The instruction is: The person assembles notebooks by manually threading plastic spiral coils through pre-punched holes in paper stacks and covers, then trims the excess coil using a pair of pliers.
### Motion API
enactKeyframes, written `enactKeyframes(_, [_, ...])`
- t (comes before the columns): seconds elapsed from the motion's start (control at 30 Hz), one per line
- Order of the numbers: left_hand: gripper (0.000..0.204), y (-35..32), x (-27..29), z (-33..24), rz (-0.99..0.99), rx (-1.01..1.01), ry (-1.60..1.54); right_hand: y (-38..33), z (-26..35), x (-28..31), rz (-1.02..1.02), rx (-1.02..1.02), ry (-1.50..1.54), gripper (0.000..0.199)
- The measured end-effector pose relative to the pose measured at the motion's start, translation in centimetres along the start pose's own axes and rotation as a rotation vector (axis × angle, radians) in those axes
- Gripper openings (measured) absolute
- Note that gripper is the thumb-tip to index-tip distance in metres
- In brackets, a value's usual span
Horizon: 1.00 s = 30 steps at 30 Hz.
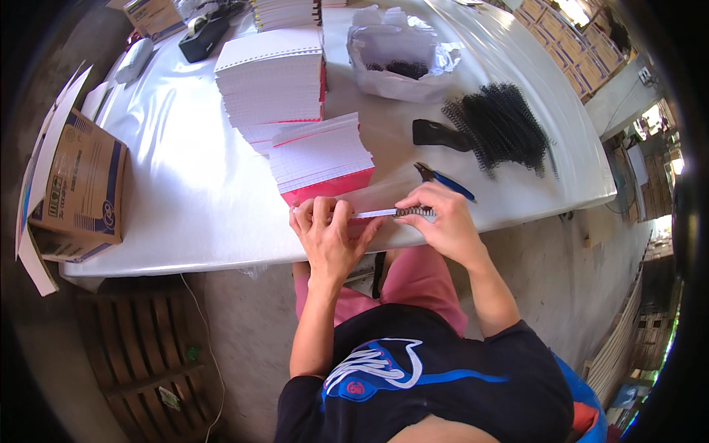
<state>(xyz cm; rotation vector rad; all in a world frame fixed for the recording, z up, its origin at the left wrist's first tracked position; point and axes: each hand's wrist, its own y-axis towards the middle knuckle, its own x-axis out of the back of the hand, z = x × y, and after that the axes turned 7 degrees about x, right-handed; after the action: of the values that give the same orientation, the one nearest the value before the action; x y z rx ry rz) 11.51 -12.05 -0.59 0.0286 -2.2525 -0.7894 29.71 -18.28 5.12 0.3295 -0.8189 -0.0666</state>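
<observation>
My left hand (329, 236) grips a thin pad of lined paper (373, 213) by its punched edge at the table's front. My right hand (442, 221) pinches a short black spiral coil (414, 212) at the right end of that edge. Just behind my hands lies a fanned pile of lined pads with red covers (321, 159). A blue-handled plier (445, 181) rests right behind my right hand.
A tall stack of punched pads (272, 77) stands further back. A heap of black coils (504, 125) and a black tool (441, 135) lie right, a plastic bag (402, 55) behind. A cardboard box (77, 184) sits left, a tape dispenser (203, 33) far back. The white table (177, 214) ends above a wooden pallet (148, 354).
</observation>
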Motion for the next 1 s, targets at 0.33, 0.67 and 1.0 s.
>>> enactKeyframes(0.33, [0.038,0.4,0.1,-0.4,-0.011,-0.014,-0.007,-0.7,-0.6,-0.5,0.076,-0.188,0.230,0.032])
enactKeyframes(0.67, [0.032,1.1,2.3,-0.7,0.157,-0.048,-0.204,-0.7,-0.9,1.0,-0.345,-0.050,0.107,0.025])
enactKeyframes(1.0, [0.024,1.1,-2.1,-4.4,0.644,0.399,-1.039,-0.5,-1.2,0.8,-0.317,-0.057,0.409,0.031])
